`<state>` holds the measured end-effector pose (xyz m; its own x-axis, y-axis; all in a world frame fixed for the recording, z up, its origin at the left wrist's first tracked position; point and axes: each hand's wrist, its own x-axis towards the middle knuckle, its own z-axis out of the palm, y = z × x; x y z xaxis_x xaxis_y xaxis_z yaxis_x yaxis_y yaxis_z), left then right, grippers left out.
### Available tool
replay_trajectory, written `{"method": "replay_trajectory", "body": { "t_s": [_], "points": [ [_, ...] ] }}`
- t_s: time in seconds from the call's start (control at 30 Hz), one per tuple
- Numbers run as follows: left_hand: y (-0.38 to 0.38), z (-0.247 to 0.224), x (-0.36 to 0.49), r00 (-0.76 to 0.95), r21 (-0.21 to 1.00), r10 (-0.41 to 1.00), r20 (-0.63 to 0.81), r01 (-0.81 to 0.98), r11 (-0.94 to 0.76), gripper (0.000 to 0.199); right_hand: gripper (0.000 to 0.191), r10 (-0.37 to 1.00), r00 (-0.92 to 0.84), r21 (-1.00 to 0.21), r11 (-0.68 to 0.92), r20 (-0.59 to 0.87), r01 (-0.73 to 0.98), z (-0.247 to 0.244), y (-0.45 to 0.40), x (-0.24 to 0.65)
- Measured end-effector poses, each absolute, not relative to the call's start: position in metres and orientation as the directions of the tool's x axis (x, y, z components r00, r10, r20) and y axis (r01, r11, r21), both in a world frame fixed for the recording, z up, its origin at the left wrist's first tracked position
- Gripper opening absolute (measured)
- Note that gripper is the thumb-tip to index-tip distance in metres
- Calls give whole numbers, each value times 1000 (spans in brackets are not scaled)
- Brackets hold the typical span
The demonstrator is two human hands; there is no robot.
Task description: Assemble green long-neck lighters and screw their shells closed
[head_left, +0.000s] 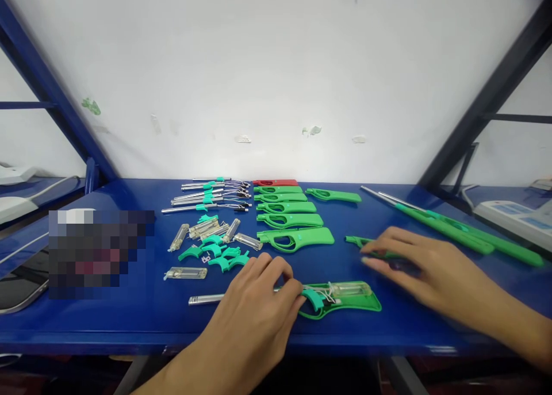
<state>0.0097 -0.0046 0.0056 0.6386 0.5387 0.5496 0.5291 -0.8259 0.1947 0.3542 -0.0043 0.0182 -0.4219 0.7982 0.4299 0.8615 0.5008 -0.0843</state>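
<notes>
Near the table's front edge, a green half shell of a gas lighter lies open side up. In it sit a clear fuel tank, white wires and a teal trigger. A metal lighter tube sticks out to the left. My left hand is closed around the front of this assembly, fingertips at the trigger, covering the tube's inner end. My right hand, slightly blurred, has its thumb and fingers around another green half shell, whose handle is mostly hidden.
Green half shells and a red one form a column. To their left lie metal tubes with wires, clear tanks and teal triggers. Long green lighters lie at right. A pixelated area covers the left.
</notes>
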Motion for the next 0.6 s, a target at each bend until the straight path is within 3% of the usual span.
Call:
{"method": "replay_trajectory", "body": {
  "t_s": [0.2, 0.4, 0.6],
  "points": [
    [-2, 2, 12, 626, 189, 564, 538, 563, -805, 18, 30, 754, -571, -116, 631, 326, 767, 9, -28, 319],
    [-10, 1, 11, 609, 156, 560, 562, 587, -795, 21, 27, 770, -509, -202, 608, 384, 768, -4, -23, 322],
    [-8, 34, -32, 506, 85, 572, 645, 697, -712, 26, 25, 787, -448, -261, 580, 423, 772, -6, -21, 323]
  ]
}}
